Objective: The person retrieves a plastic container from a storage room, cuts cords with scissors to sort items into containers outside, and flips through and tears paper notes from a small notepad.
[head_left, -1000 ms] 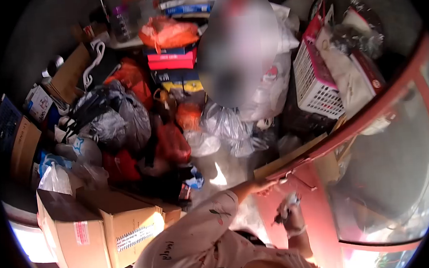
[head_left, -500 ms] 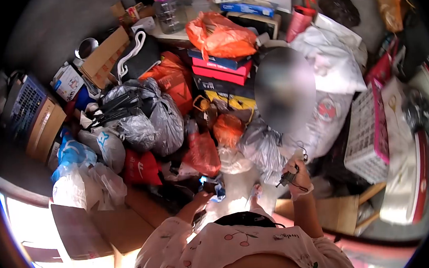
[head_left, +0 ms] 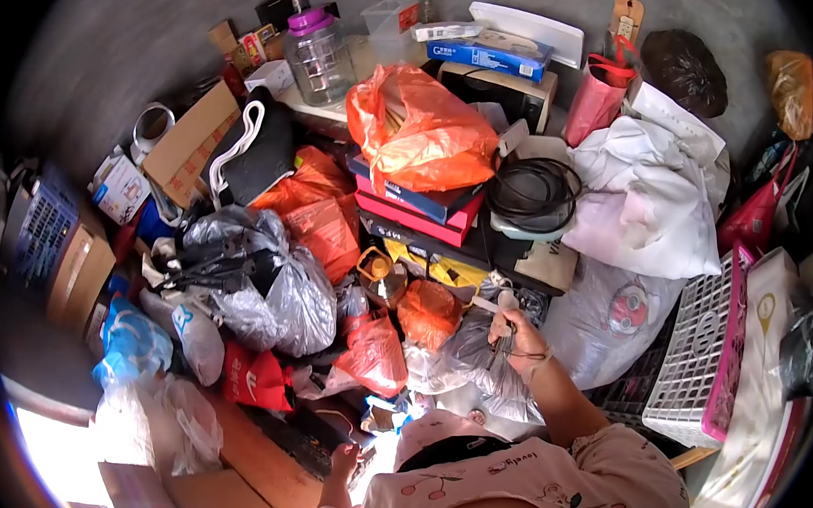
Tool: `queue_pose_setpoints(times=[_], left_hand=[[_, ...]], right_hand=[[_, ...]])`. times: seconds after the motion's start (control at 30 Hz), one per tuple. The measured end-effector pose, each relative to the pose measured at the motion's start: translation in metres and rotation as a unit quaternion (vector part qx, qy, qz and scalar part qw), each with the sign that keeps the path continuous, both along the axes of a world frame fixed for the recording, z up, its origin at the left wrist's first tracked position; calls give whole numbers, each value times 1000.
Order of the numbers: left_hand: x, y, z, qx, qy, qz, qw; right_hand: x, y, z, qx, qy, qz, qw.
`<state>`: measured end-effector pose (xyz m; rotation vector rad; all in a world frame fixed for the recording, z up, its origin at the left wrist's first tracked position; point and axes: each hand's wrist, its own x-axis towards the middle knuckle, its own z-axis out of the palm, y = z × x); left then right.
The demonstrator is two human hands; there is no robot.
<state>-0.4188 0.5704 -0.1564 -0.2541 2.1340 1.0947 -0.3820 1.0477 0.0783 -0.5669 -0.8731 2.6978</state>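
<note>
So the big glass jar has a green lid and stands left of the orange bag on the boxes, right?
No, the lid is purple in the head view; the jar does stand left of the orange bag on the boxes.

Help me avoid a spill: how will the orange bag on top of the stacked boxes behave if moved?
The orange bag looks floppy: its thin, creased film would probably sag. Pushed, it might slide off the stacked boxes, as nothing visible holds it there.
</note>
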Motion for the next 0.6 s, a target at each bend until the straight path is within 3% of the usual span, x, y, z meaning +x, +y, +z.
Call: queue_pose_setpoints(times=[0.07,0.1,0.17,0.3,0.37,0.43,0.47,0.5,0.53,0.57,0.6], left_hand=[[-34,1,-39,-1,107,-77,991],[-58,42,20,49,73,-54,995],[-107,86,34,59,108,-63,990],[-204,171,75,71,308,-204,927],[-252,213,84,112,314,-188,924],[-300,253,98,225,374,-129,891],[-326,277,142,142,368,-163,904],[-350,302,165,230,416,-134,870],[-385,327,174,227,431,-121,865],[-411,358,197,267,492,-106,822],[-437,386,210,434,312,-62,843]], right_hand=[[-2,13,-15,9,-19,11,1000],[-4,17,-22,9,-26,5,1000],[0,27,-17,25,-39,-13,999],[-5,49,-21,9,-37,-67,997],[-14,53,-10,-17,-58,-101,993],[-25,56,-13,-27,-67,-119,990],[-30,56,-15,-22,-67,-120,990],[-36,54,-22,-20,-67,-121,990],[-42,53,-16,-32,-69,-118,990],[-47,51,-16,-23,-68,-116,991],[-50,46,-22,-15,-67,-115,991]])
